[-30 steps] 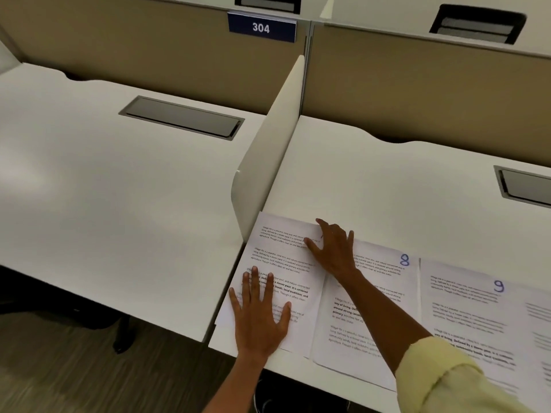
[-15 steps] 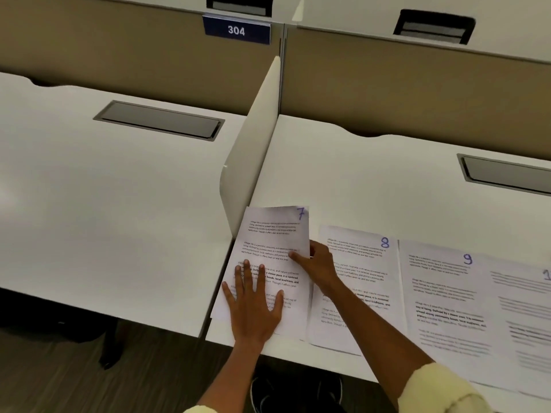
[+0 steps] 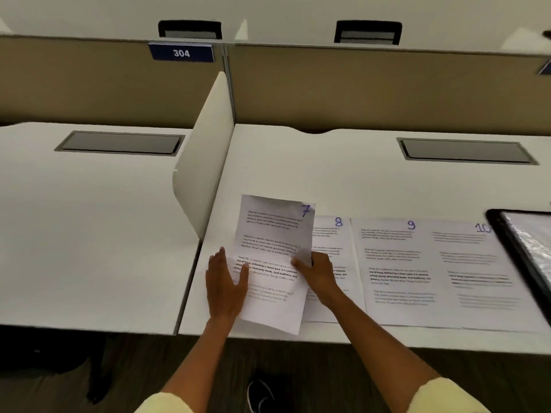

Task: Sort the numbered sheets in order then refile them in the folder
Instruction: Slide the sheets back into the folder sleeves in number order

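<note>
A: Where is the white printed sheet with the handwritten blue 7 [image 3: 275, 251]?

B: At the left end of the row on the white table [image 3: 343, 174], raised a little and tilted. The right hand [image 3: 317, 274] pinches its right edge about halfway down, thumb on top and the other fingers curled beneath, so the paper bends up on that side.

A: And the left hand [image 3: 225, 286]?

B: It lies flat with straight fingers on the sheet's lower left part, gripping nothing. I judge it is pressing that side down so the page pivots rather than slides off the table edge, which is just below the wrist.

A: What lies beyond the right fingers?

B: Directly under and past them, the white sheet marked 8 [image 3: 335, 234], partly covered by sheet 7. Further right come the sheet marked 9 [image 3: 393, 269] and the sheet marked 10 [image 3: 477, 269], side by side in rising order, likely laid out so the numbers can be read at a glance.

A: The folder?

B: A black-edged folder with a shiny clear sleeve [image 3: 527, 248] sits at the far right, overlapping sheet 10. Left of the left fingers stands a white divider panel [image 3: 202, 174].
</note>
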### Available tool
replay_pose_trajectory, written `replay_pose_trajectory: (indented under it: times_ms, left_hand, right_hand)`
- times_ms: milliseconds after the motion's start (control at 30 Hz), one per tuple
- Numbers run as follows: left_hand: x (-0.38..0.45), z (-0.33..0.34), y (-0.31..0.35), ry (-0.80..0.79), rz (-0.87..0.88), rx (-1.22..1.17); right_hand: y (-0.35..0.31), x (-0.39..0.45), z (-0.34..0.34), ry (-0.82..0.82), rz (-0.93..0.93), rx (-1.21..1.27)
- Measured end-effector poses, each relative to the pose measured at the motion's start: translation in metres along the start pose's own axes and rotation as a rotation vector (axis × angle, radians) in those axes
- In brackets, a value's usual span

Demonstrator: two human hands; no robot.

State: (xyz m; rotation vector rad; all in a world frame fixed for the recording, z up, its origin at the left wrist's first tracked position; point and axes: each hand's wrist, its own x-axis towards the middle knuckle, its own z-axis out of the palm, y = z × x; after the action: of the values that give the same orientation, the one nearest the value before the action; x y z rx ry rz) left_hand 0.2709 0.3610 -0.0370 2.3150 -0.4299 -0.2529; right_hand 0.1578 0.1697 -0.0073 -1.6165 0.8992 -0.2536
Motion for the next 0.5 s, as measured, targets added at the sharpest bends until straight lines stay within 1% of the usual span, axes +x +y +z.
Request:
replay_pose_trajectory:
  times_ms: [67,133,200,333,500]
  left_hand:
    - [-0.006,0.002,0.026,0.004,-0.035,-0.158]
    - [-0.015,0.007,0.047,0.045,-0.052,-0.247]
    - [-0.031,0.015,0.069,0.021,-0.042,-0.315]
    - [-0.078,0.033,0.112,-0.211,-0.046,-0.44]
    - [-0.145,0.07,0.15,-0.494,-0.105,-0.639]
  right_hand:
    - [0.008,-0.014,-0.028,0.001,0.001,0.06]
    - [0.02,-0.029,-0.057,0.002,0.016,0.098]
    - [0.032,-0.049,-0.089,0.019,0.028,0.131]
    - [0.057,-0.093,-0.147,0.06,0.041,0.162]
    - [0.081,-0.16,-0.215,0.122,0.056,0.296]
